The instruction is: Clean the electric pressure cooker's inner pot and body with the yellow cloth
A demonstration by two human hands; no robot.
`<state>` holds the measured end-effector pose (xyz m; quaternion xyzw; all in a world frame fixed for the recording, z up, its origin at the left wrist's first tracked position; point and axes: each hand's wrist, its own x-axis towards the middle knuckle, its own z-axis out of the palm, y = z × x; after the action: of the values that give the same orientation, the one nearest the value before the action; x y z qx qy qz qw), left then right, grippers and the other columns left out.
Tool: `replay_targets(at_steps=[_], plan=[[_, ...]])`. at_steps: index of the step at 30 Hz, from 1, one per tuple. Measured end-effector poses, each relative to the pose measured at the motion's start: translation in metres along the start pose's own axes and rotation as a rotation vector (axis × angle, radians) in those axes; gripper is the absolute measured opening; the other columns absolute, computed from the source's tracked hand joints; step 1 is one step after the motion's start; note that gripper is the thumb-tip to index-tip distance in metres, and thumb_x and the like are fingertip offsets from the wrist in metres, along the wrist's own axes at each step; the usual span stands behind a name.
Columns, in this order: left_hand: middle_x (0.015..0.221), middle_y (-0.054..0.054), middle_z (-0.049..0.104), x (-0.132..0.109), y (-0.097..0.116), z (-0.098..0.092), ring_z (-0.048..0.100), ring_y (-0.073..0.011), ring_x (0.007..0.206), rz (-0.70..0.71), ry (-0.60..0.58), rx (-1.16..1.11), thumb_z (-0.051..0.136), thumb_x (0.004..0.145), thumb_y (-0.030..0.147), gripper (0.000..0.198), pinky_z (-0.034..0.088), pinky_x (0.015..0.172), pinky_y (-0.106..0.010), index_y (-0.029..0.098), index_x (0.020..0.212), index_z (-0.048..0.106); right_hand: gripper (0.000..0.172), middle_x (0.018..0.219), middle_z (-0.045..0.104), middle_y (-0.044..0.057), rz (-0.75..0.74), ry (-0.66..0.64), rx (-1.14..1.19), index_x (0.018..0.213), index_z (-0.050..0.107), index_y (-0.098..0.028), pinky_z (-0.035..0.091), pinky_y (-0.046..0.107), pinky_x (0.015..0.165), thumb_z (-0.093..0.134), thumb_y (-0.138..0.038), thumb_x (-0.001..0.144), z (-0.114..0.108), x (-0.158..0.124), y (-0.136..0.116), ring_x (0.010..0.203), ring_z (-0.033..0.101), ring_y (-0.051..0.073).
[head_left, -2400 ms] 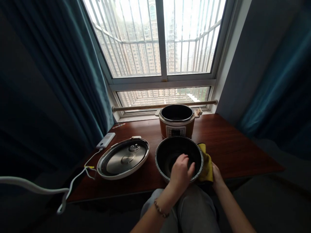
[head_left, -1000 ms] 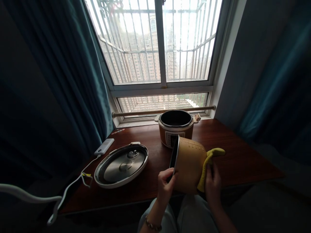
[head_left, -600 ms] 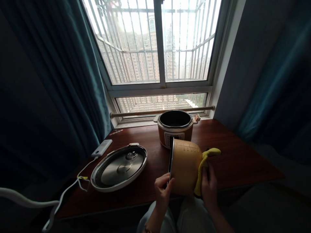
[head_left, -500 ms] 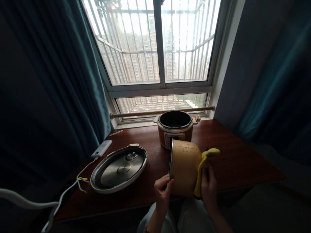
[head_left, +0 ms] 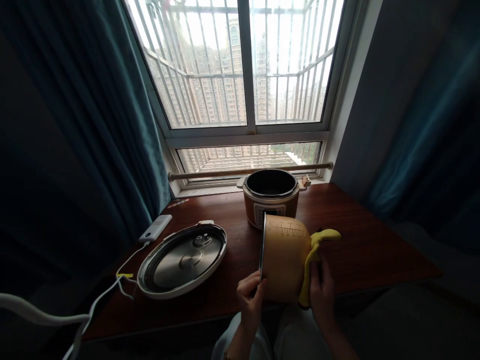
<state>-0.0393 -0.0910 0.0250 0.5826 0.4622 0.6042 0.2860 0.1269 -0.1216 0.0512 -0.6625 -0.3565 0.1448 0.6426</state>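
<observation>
Head view shows your left hand (head_left: 249, 296) gripping the rim of the tan inner pot (head_left: 282, 260), thumb on the outside. Your right hand (head_left: 322, 284) presses a yellow cloth (head_left: 308, 276) against the pot's base; the cloth's upper end sticks out to the right. You have the pot tipped on its side at the table's near edge, its mouth facing left and its scale marks on the upper side; whether it touches the table (head_left: 369, 242), you cannot tell. Just beyond it, the cooker body (head_left: 252, 212) stands upright, open at the top, near the window (head_left: 247, 75). To your left, the lid (head_left: 187, 262) lies with its metal inner face up, and farther left sits a white device (head_left: 155, 228) with a cable (head_left: 129, 257) attached.
</observation>
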Motion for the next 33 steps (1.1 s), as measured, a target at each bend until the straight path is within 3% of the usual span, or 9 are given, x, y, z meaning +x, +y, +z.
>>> replay_targets(at_steps=[5, 11, 14, 17, 22, 26, 30, 33], plan=[[0.082, -0.009, 0.071, 0.005, 0.011, -0.002, 0.066, -0.0237, 0.076, 0.018, -0.061, -0.013, 0.059, 0.076, 0.041, 0.029, 0.054, 0.071, -0.034, 0.017, 0.064, 0.071, 0.048, 0.124, 0.052, 0.015, -0.134, 0.016, -0.132, 0.126, 0.045, -0.014, 0.035, 0.046, 0.095, 0.036, -0.041, 0.088, 0.003, 0.001, 0.003, 0.116, 0.046, 0.028], [0.081, -0.009, 0.071, 0.006, 0.018, -0.007, 0.066, -0.0234, 0.077, 0.033, -0.147, -0.004, 0.056, 0.078, 0.04, 0.031, 0.053, 0.072, -0.032, 0.016, 0.065, 0.071, 0.038, 0.131, 0.047, 0.012, -0.618, -0.012, -0.407, 0.126, 0.044, -0.017, 0.03, 0.051, 0.101, 0.037, -0.024, 0.089, 0.009, -0.005, -0.016, 0.128, 0.033, 0.026], [0.077, -0.008, 0.07, 0.006, 0.022, -0.009, 0.065, -0.0231, 0.077, 0.04, -0.226, -0.018, 0.053, 0.08, 0.039, 0.033, 0.052, 0.073, -0.032, 0.016, 0.063, 0.069, 0.035, 0.126, 0.053, 0.007, -0.821, -0.083, -0.521, 0.121, 0.049, -0.021, 0.03, 0.048, 0.102, 0.041, -0.018, 0.087, 0.02, -0.014, -0.033, 0.127, 0.036, 0.024], [0.081, -0.009, 0.07, 0.006, 0.024, -0.011, 0.065, -0.0236, 0.082, 0.058, -0.318, -0.035, 0.051, 0.082, 0.035, 0.03, 0.051, 0.077, -0.033, 0.016, 0.067, 0.069, 0.032, 0.123, 0.056, 0.006, -0.933, -0.166, -0.528, 0.116, 0.053, -0.02, 0.034, 0.042, 0.101, 0.041, -0.015, 0.087, 0.033, -0.021, -0.051, 0.124, 0.041, 0.021], [0.079, -0.009, 0.069, 0.005, 0.023, -0.013, 0.064, -0.0221, 0.081, 0.112, -0.396, -0.057, 0.049, 0.083, 0.028, 0.028, 0.049, 0.081, -0.035, 0.016, 0.065, 0.067, 0.032, 0.123, 0.057, 0.004, -0.907, -0.211, -0.564, 0.113, 0.055, -0.02, 0.035, 0.039, 0.1, 0.036, -0.013, 0.088, 0.032, -0.005, -0.061, 0.122, 0.043, 0.02], [0.08, -0.009, 0.068, 0.0, 0.016, -0.016, 0.063, -0.0213, 0.081, 0.182, -0.431, -0.045, 0.047, 0.084, 0.026, 0.03, 0.048, 0.085, -0.038, 0.016, 0.062, 0.065, 0.033, 0.122, 0.056, 0.006, -0.758, -0.145, -0.536, 0.117, 0.053, -0.02, 0.035, 0.041, 0.1, 0.035, -0.017, 0.088, 0.016, 0.025, -0.051, 0.121, 0.044, 0.021], [0.09, -0.01, 0.069, -0.007, -0.002, -0.023, 0.062, -0.0237, 0.091, 0.244, -0.454, 0.013, 0.046, 0.084, 0.025, 0.026, 0.048, 0.087, -0.04, 0.017, 0.074, 0.068, 0.034, 0.124, 0.054, 0.008, -0.603, -0.13, -0.368, 0.118, 0.05, -0.019, 0.038, 0.042, 0.099, 0.031, -0.02, 0.09, 0.003, 0.041, -0.038, 0.119, 0.045, 0.019], [0.098, -0.01, 0.068, -0.012, -0.018, -0.028, 0.061, -0.0249, 0.1, 0.291, -0.466, 0.109, 0.048, 0.084, 0.023, 0.022, 0.046, 0.091, -0.043, 0.019, 0.089, 0.069, 0.033, 0.126, 0.051, 0.008, -0.584, -0.138, -0.295, 0.118, 0.048, -0.02, 0.036, 0.043, 0.101, 0.031, -0.019, 0.09, 0.0, 0.038, -0.029, 0.121, 0.043, 0.019]])
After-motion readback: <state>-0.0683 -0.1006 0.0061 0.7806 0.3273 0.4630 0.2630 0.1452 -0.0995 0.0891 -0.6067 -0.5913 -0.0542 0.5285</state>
